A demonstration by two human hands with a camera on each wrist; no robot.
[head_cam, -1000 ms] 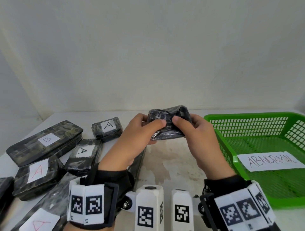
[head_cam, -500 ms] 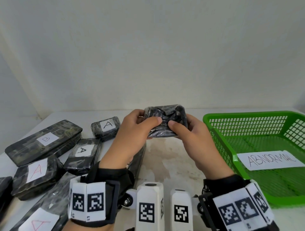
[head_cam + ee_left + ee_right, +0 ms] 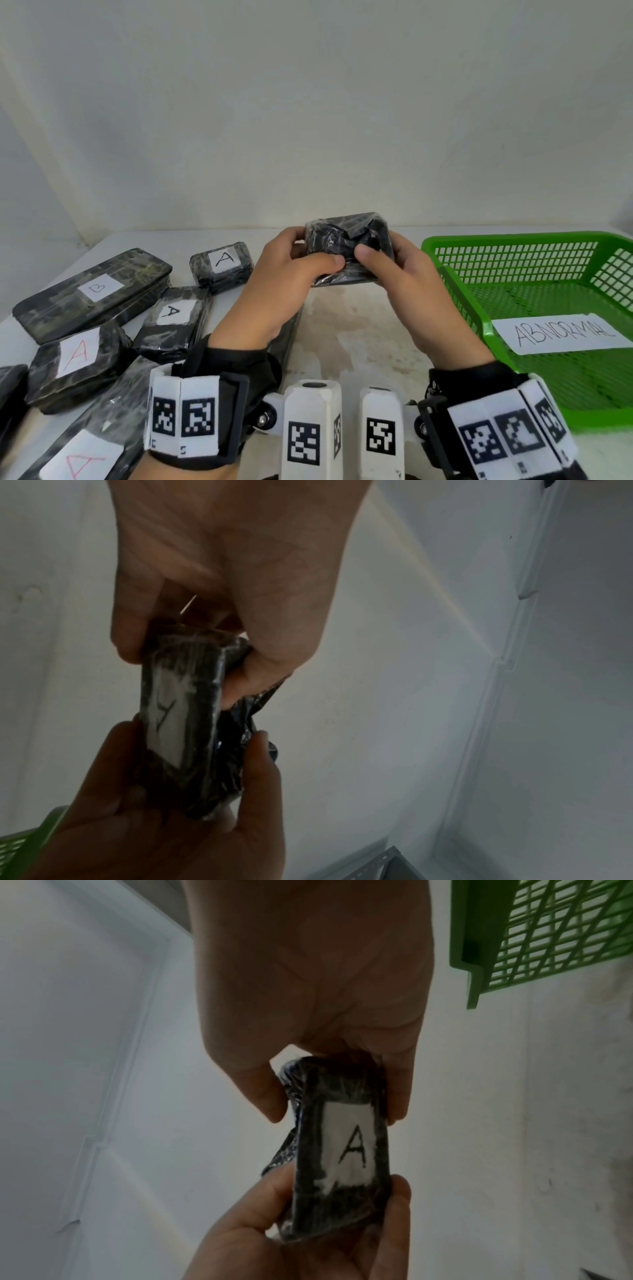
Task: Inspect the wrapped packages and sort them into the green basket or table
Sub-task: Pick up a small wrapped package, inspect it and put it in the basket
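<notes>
A small black wrapped package [image 3: 346, 245] is held up over the table [image 3: 359, 329] between both hands, crumpled side toward me. My left hand [image 3: 310, 255] pinches its left end, thumb in front and fingers behind. My right hand [image 3: 383, 253] pinches the right end the same way. The far side carries a white label with a black "A" [image 3: 352, 1150], also seen on the package [image 3: 185, 723] in the left wrist view. Loose wrap bunches along one side [image 3: 240, 723]. The green basket [image 3: 507, 238] stands to the right, holding only an "ABNORMAL" paper [image 3: 561, 334].
Several wrapped packages lie at the left: a long one marked "B" [image 3: 92, 294], a small "A" [image 3: 222, 265], another "A" [image 3: 171, 318] and two with red "A" labels [image 3: 75, 359] [image 3: 82, 455]. One more dark package [image 3: 291, 329] lies under my left forearm. A wall closes the back.
Both hands have tipped the package up, so its crumpled face now turns more toward me. The hands shifted slightly left and up, keeping their hold.
</notes>
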